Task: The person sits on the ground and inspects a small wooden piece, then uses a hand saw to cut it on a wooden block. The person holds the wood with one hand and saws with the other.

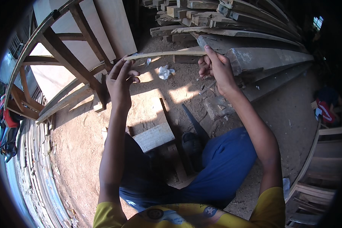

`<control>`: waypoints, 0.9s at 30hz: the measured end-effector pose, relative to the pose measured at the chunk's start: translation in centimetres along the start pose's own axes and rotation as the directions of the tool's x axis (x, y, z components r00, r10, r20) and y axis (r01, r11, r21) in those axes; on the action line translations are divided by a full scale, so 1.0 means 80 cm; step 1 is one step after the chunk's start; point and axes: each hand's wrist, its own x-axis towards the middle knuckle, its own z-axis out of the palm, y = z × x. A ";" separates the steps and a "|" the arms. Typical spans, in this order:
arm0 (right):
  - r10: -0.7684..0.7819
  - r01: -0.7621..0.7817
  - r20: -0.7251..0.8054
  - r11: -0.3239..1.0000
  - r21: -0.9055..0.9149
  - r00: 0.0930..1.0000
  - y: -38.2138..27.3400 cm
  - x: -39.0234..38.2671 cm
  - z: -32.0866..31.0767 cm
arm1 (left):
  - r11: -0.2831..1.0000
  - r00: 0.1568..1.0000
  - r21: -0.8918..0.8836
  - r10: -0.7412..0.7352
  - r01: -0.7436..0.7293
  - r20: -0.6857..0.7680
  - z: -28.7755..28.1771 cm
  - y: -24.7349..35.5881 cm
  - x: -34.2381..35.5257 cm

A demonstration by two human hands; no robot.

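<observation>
**A:** Currently both hands up at chest height, well apart, one at each end of a thin curved wooden strip (167,54). Left hand (119,79) closed loosely on the left end, fingers curled over the top edge. Right hand (215,66) pinches the right end, index finger stretched along it.

**B:** Why end to end?

**A:** Judgement only: a grip at both tips keeps a limp, slender piece from sagging and lets the person sight down its bend. The strip hangs in the air above the dirt floor (83,144), touching nothing but the hands.

**B:** Surroundings?

**A:** Stacked timber (231,19) just behind the right hand, rough planks lying flat. Arched wooden frame (60,53) leaning to the left, beside pale boards. Below the strip, a crumpled white scrap (165,71) on the ground. Between the knees, a short plank (154,136) and a handsaw (192,123), blade pointing away; handle in shadow, so possibly under the foot, cannot confirm.

**B:** Posture?

**A:** Seated or crouched, blue trousers, yellow shirt. Saw within easy reach, probably parked there for that reason.
</observation>
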 end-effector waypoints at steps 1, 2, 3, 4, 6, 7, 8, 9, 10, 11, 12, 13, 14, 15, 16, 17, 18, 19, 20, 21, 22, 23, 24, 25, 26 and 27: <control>-0.013 0.013 -0.022 1.000 -0.009 1.000 0.001 0.001 0.001 | 1.000 1.000 0.004 0.006 -0.006 -0.004 0.000 0.000 0.000; -0.015 0.014 -0.023 1.000 -0.010 1.000 0.000 0.001 0.002 | 1.000 1.000 0.007 0.011 -0.011 -0.007 0.000 -0.001 0.000; -0.016 0.016 -0.025 1.000 -0.011 1.000 -0.001 0.001 0.002 | 1.000 0.999 0.020 0.016 -0.015 -0.031 0.003 0.000 -0.001; -0.018 0.017 -0.027 1.000 -0.013 0.999 -0.002 0.001 0.003 | 0.999 0.998 0.033 0.020 -0.018 -0.054 0.008 0.001 -0.003; -0.011 0.010 -0.036 0.999 -0.035 0.999 -0.003 0.000 0.002 | 0.999 0.997 0.046 0.016 -0.012 -0.070 0.010 0.001 -0.004; -0.008 0.006 -0.040 0.999 -0.047 0.999 -0.003 0.000 0.002 | 0.999 0.998 0.046 0.007 -0.004 -0.064 0.007 0.000 -0.003; 0.006 -0.006 -0.019 1.000 -0.027 1.000 -0.004 -0.001 0.002 | 0.999 0.998 0.045 -0.002 0.005 -0.057 0.005 -0.001 -0.003; 0.019 -0.019 0.004 1.000 -0.008 1.000 -0.004 -0.001 0.002 | 0.999 0.998 0.050 -0.012 0.014 -0.058 0.004 -0.001 -0.003; 0.031 -0.032 0.026 0.999 0.011 0.999 -0.004 -0.002 0.001 | 0.998 0.998 0.054 -0.021 0.024 -0.058 0.004 0.000 -0.003; 0.028 -0.028 0.045 1.000 -0.005 0.999 -0.003 -0.002 0.001 | 0.998 0.998 0.058 -0.030 0.033 -0.059 0.003 0.000 -0.002; 0.025 -0.024 0.062 0.999 -0.022 0.998 -0.001 -0.002 -0.001 | 0.998 0.998 0.052 -0.032 0.034 -0.048 0.002 -0.001 -0.002; 0.022 -0.019 0.079 0.999 -0.039 0.997 -0.001 -0.002 -0.001 | 0.998 0.999 0.047 -0.034 0.036 -0.037 0.001 -0.002 -0.001; 0.011 -0.008 0.080 0.999 -0.034 0.997 -0.002 -0.003 0.000 | 0.998 0.999 0.041 -0.036 0.037 -0.026 0.000 -0.003 -0.001; 0.000 0.003 0.083 1.000 -0.028 0.997 -0.004 -0.005 0.004 | 1.000 0.999 0.015 -0.010 0.011 -0.036 0.000 -0.003 0.000; -0.012 0.014 0.086 1.000 -0.021 0.996 -0.004 -0.006 0.006 | 1.000 0.999 -0.011 0.016 -0.016 -0.047 0.001 -0.004 0.000; -0.022 0.024 0.107 0.999 -0.021 0.994 -0.004 -0.005 0.006 | 0.998 0.997 -0.037 0.041 -0.043 -0.059 0.001 -0.004 0.000; -0.032 0.035 0.126 0.999 -0.022 0.992 -0.003 -0.005 0.005 | 0.998 0.997 -0.040 0.038 -0.041 -0.060 0.002 -0.003 0.000; -0.041 0.045 0.145 0.999 -0.023 0.989 -0.002 -0.005 0.004 | 0.998 0.998 -0.044 0.035 -0.038 -0.061 0.003 -0.001 -0.001; -0.047 0.050 0.148 0.999 -0.013 0.988 -0.003 -0.006 0.003 | 0.998 0.998 -0.047 0.032 -0.035 -0.062 0.004 0.000 -0.002; -0.053 0.054 0.152 0.999 -0.003 0.987 -0.004 -0.006 0.004 | 0.998 0.998 -0.048 0.027 -0.031 -0.065 0.003 0.000 -0.002; -0.059 0.059 0.155 0.998 0.006 0.986 -0.004 -0.007 0.004 | 0.999 0.997 -0.048 0.022 -0.026 -0.068 0.002 0.001 -0.001; -0.077 0.076 0.181 0.997 0.009 0.981 -0.005 -0.007 0.003 | 0.999 0.997 -0.049 0.017 -0.021 -0.071 0.001 0.001 0.000; -0.094 0.093 0.208 0.996 0.014 0.974 -0.005 -0.006 0.002 | 0.998 0.997 -0.055 0.010 -0.014 -0.072 -0.002 0.000 0.001; -0.112 0.110 0.234 0.994 0.019 0.966 -0.005 -0.006 0.002 | 0.998 0.997 -0.062 0.002 -0.006 -0.072 -0.006 -0.003 0.003; -0.134 0.133 0.241 0.991 0.019 0.961 -0.006 -0.007 0.004 | 0.998 0.997 -0.068 -0.006 0.001 -0.073 -0.008 -0.005 0.004; -0.155 0.156 0.246 0.988 0.018 0.957 -0.006 -0.008 0.006 | 0.996 0.998 -0.087 -0.012 0.006 -0.068 -0.007 -0.004 0.004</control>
